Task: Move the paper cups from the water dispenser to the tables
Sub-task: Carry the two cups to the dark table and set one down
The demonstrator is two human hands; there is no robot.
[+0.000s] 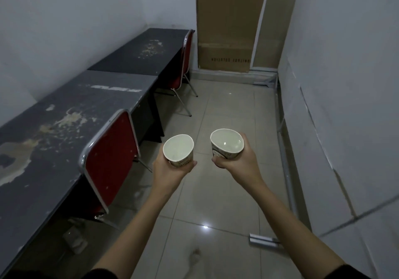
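In the head view, the job looked roughly midway: both paper cups were already away from the water dispenser, which was nowhere in sight, but neither had reached a counter. The left hand [170, 171] carried the left cup [178, 150] and the right hand [237, 163] carried the right cup [227, 144], both held out over the tiled floor [216, 203] in the aisle, near each other but apart. The near counter [64, 114] and the far counter [140, 52] ran along the left wall, each with a red chair [110, 160] pushed against it, and no cup stood on either top. What was left, as I judged it, was to carry the cups over and set one down on each. Each grip was wrapped snugly around the lower wall of its cup, fingers curled at the base and thumb along the side, with the rim left free. Both cups stood upright and appeared to hold water, so a level carry seemed wise.
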